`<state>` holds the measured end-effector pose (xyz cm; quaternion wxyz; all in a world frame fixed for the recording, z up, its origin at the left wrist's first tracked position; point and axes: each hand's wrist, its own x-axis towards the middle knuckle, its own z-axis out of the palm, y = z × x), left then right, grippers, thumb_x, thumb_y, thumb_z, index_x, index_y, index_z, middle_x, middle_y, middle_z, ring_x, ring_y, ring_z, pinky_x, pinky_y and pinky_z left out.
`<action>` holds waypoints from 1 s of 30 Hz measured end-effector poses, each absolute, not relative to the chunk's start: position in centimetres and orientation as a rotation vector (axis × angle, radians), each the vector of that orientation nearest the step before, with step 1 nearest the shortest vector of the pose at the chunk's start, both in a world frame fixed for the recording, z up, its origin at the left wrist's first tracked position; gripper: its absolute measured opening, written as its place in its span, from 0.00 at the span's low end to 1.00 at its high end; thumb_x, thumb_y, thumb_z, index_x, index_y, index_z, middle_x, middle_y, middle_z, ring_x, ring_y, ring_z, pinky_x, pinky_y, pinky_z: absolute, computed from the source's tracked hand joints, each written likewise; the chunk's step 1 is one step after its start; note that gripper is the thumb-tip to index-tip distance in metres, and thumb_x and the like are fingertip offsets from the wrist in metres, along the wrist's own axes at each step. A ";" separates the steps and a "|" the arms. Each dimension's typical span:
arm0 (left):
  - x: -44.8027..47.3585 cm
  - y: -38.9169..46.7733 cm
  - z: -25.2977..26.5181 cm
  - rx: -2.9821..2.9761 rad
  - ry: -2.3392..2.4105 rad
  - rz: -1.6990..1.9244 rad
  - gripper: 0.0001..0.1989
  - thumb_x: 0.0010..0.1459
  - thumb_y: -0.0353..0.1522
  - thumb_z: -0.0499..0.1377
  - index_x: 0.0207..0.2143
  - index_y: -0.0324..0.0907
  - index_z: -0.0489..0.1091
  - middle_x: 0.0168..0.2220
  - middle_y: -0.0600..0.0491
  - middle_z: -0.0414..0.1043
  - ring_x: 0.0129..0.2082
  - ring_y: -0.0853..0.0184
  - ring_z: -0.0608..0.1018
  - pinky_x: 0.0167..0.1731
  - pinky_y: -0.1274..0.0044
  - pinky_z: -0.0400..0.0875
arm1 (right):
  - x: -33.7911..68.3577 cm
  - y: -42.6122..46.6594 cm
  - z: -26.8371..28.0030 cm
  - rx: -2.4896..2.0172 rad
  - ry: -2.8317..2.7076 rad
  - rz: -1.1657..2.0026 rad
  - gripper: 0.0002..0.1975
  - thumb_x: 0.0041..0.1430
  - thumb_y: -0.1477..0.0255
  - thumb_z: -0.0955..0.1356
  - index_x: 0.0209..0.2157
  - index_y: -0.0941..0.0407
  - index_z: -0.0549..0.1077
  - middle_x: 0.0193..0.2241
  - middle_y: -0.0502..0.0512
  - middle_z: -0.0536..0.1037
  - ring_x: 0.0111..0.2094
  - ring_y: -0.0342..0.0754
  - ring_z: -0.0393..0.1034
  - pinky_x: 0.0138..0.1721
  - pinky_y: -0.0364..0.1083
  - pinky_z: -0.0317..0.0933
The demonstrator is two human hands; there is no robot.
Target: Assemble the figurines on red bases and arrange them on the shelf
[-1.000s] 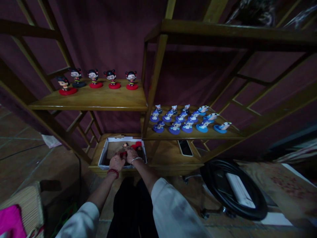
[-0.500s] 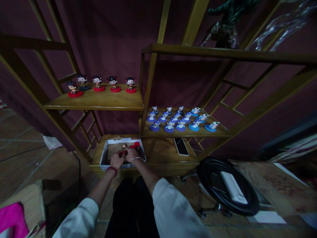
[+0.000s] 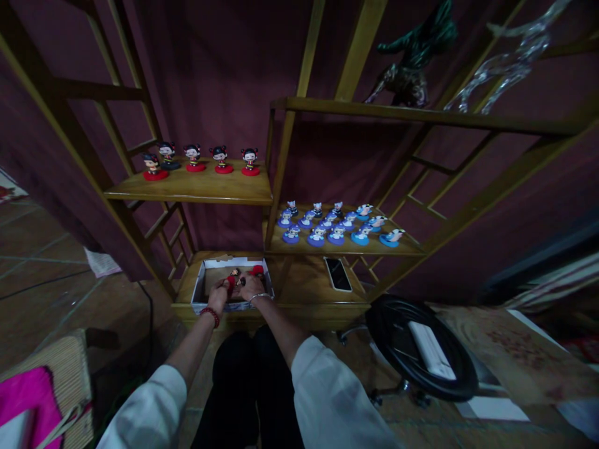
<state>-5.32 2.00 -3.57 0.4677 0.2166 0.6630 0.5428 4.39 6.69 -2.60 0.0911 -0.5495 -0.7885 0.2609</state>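
Both hands are over an open cardboard box (image 3: 198,288) on the lowest shelf. My left hand (image 3: 218,297) is closed around a figurine (image 3: 231,284) with a red base. Close against it, my right hand (image 3: 253,287) pinches at the figurine's dark-haired head end, its fingers partly hiding it. Just behind my fingers in the box is another small figure part (image 3: 235,272). A red piece (image 3: 256,270) lies at the back right of the box, partly covered by my right hand.
Several red-based figurines (image 3: 221,160) stand on the upper left shelf. Several purple and blue figurines (image 3: 317,236) fill the middle shelf. A phone (image 3: 338,274) lies right of the box. A round black stool (image 3: 397,349) is at right; statues (image 3: 412,62) stand above.
My hands have turned the figurine, so its red base now shows by my left fingers and its dark head by my right. The camera view has shifted slightly.
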 end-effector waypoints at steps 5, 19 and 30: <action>-5.0 0.8 -2.5 0.386 1.489 1.385 0.10 0.57 0.25 0.46 0.39 0.33 0.63 0.33 0.44 0.72 0.27 0.68 0.76 0.31 0.77 0.72 | 4.6 6.0 -2.3 -1.652 -2.324 0.771 0.12 0.53 0.70 0.63 0.41 0.55 0.68 0.39 0.56 0.75 0.42 0.46 0.68 0.40 0.41 0.57; -3.7 -1.0 -1.3 0.218 1.345 1.445 0.09 0.57 0.26 0.47 0.38 0.33 0.64 0.22 0.52 0.69 0.20 0.70 0.74 0.25 0.78 0.71 | 5.7 3.8 1.4 -1.615 -2.287 0.765 0.14 0.54 0.74 0.61 0.43 0.57 0.67 0.40 0.57 0.74 0.42 0.46 0.67 0.41 0.40 0.56; -2.9 -2.7 -0.1 0.164 1.188 1.513 0.08 0.56 0.24 0.47 0.35 0.35 0.65 0.26 0.50 0.71 0.24 0.71 0.75 0.27 0.78 0.72 | 6.5 2.4 2.5 -1.591 -2.223 0.847 0.16 0.52 0.76 0.61 0.44 0.54 0.66 0.39 0.52 0.74 0.40 0.43 0.67 0.39 0.39 0.58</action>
